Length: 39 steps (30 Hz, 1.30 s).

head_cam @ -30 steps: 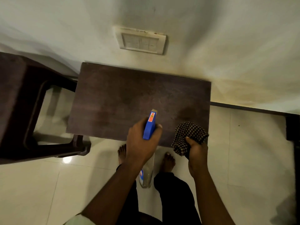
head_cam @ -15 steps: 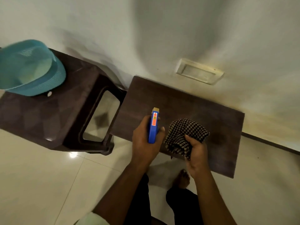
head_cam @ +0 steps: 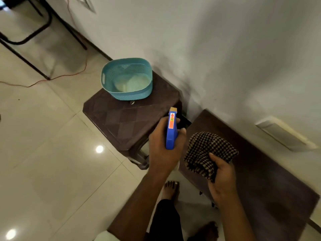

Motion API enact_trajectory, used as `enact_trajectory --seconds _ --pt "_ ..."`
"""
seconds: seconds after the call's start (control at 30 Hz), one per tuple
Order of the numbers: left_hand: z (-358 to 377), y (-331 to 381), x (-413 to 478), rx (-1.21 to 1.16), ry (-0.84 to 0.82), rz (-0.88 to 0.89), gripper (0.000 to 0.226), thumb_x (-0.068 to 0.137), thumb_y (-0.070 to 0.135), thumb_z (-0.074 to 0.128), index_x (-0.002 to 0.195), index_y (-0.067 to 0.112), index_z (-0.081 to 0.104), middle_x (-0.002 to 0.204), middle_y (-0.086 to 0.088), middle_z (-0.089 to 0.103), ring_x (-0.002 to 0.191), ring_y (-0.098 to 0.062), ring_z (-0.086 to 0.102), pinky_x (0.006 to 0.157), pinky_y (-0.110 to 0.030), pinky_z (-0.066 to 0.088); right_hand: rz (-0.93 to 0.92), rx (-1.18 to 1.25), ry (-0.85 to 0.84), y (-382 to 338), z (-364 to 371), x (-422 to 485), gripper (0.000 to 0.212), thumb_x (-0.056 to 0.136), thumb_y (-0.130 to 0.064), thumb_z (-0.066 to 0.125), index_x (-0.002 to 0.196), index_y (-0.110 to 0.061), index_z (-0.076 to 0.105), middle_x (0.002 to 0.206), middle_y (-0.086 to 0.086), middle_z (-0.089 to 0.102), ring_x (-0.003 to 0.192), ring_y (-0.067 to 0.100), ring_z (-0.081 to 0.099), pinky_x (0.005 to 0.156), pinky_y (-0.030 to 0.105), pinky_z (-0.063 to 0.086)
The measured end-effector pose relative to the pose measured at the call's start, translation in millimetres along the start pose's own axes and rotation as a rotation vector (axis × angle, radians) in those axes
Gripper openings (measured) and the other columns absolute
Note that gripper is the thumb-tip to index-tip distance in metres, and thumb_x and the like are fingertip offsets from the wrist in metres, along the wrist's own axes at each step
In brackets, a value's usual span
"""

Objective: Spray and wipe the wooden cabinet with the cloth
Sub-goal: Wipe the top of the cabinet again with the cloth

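Observation:
The dark wooden cabinet top (head_cam: pixel 260 176) runs along the wall at the right. My left hand (head_cam: pixel 161 152) grips a spray bottle with a blue trigger head (head_cam: pixel 171 131), its nozzle pointing away over the stool; the bottle's body is hidden below my hand. My right hand (head_cam: pixel 222 178) holds a bunched black-and-tan checked cloth (head_cam: pixel 206 152) just above the cabinet's left end. I cannot tell whether the cloth touches the wood.
A dark brown plastic stool (head_cam: pixel 121 122) stands left of the cabinet, with a teal plastic basket (head_cam: pixel 111 73) on its far part. A wall switch plate (head_cam: pixel 284 134) sits above the cabinet. An orange cable (head_cam: pixel 57 77) crosses the tiled floor near black metal legs (head_cam: pixel 26 39). My bare feet are below.
The view has swung left, bringing the stool and teal basket toward the centre and the cabinet to the right. Both hands keep their grips, and the cloth stays over the cabinet's left end.

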<state>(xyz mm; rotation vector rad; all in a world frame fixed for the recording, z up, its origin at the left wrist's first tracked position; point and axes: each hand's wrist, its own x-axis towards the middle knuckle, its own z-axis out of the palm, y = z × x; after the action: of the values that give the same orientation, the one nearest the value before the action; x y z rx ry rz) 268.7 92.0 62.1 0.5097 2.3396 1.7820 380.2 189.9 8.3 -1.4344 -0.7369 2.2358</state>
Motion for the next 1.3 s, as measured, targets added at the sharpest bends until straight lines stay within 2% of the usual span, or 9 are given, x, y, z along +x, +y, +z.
enact_trajectory --seconds 0.13,0.27,0.37,0.47,0.6,0.77,0.97,1.1,1.3 --pt "-28 -1 29 -0.019 0.091 0.036 0.026 0.084 0.008 0.070 0.104 0.019 0.059 0.089 0.014 0.064 0.081 -0.004 0.062 0.072 -0.011 0.048 0.044 -0.056 -0.061 11 39 6 0.033 0.088 -0.003 0.052 0.120 -0.004 0.059 0.110 0.013 0.069 0.093 0.025 0.070 0.065 0.032 0.058" --pt "-54 4 57 -0.056 0.199 -0.015 0.034 0.085 0.013 0.069 0.095 0.041 0.053 0.082 0.024 0.064 0.078 0.002 0.061 0.067 -0.009 0.048 0.064 -0.138 -0.124 20 84 10 0.038 0.085 -0.003 0.055 0.123 -0.004 0.058 0.112 0.014 0.068 0.098 0.029 0.068 0.072 0.037 0.057" --pt "-77 7 81 -0.061 0.252 -0.015 0.039 0.085 0.011 0.069 0.094 0.045 0.051 0.088 0.035 0.060 0.085 0.012 0.058 0.070 -0.008 0.048 0.087 -0.177 -0.159 26 106 12 0.038 0.086 -0.004 0.055 0.124 -0.007 0.057 0.114 0.013 0.068 0.102 0.030 0.067 0.085 0.045 0.056" --pt "-104 15 113 -0.044 0.263 0.036 0.029 0.083 0.009 0.068 0.100 0.031 0.059 0.090 0.021 0.063 0.086 0.003 0.059 0.075 -0.019 0.053 0.105 -0.209 -0.185 31 122 13 0.040 0.086 -0.005 0.055 0.127 -0.008 0.056 0.117 0.013 0.066 0.106 0.031 0.065 0.093 0.049 0.051" --pt "-140 27 167 -0.060 0.184 0.031 0.018 0.080 0.009 0.070 0.092 0.022 0.065 0.081 0.015 0.064 0.075 -0.008 0.060 0.067 -0.026 0.053 0.127 -0.199 -0.209 38 146 20 0.043 0.086 -0.002 0.054 0.129 -0.005 0.053 0.121 0.015 0.064 0.109 0.032 0.062 0.097 0.050 0.049" --pt "-162 27 216 -0.046 0.098 0.041 0.026 0.078 0.010 0.070 0.103 0.005 0.065 0.101 -0.011 0.067 0.094 -0.029 0.065 0.084 -0.047 0.055 0.156 -0.190 -0.235 46 174 33 0.051 0.084 0.000 0.055 0.134 -0.006 0.047 0.127 0.017 0.059 0.113 0.034 0.059 0.096 0.049 0.049" --pt "-176 40 242 -0.150 0.170 -0.018 0.021 0.078 0.002 0.066 0.098 0.007 0.063 0.092 -0.008 0.066 0.079 -0.014 0.066 0.066 -0.021 0.052 0.189 -0.224 -0.221 50 190 43 0.060 0.077 -0.005 0.063 0.135 -0.008 0.046 0.127 0.014 0.059 0.111 0.033 0.060 0.087 0.043 0.053" --pt "-186 47 259 -0.210 0.247 -0.045 0.019 0.079 0.004 0.065 0.097 0.009 0.062 0.090 -0.007 0.066 0.073 -0.012 0.065 0.065 -0.021 0.052 0.176 -0.240 -0.215 49 200 47 0.079 0.061 -0.013 0.068 0.137 -0.009 0.044 0.129 0.015 0.057 0.113 0.035 0.058 0.095 0.049 0.049" --pt "-180 50 292 -0.213 0.207 0.043 0.022 0.078 0.001 0.064 0.099 0.006 0.061 0.090 -0.006 0.065 0.075 -0.006 0.064 0.068 -0.018 0.050 0.181 -0.281 -0.227 44 205 55 0.072 0.068 -0.009 0.066 0.137 -0.006 0.044 0.129 0.017 0.056 0.112 0.036 0.056 0.100 0.052 0.045"
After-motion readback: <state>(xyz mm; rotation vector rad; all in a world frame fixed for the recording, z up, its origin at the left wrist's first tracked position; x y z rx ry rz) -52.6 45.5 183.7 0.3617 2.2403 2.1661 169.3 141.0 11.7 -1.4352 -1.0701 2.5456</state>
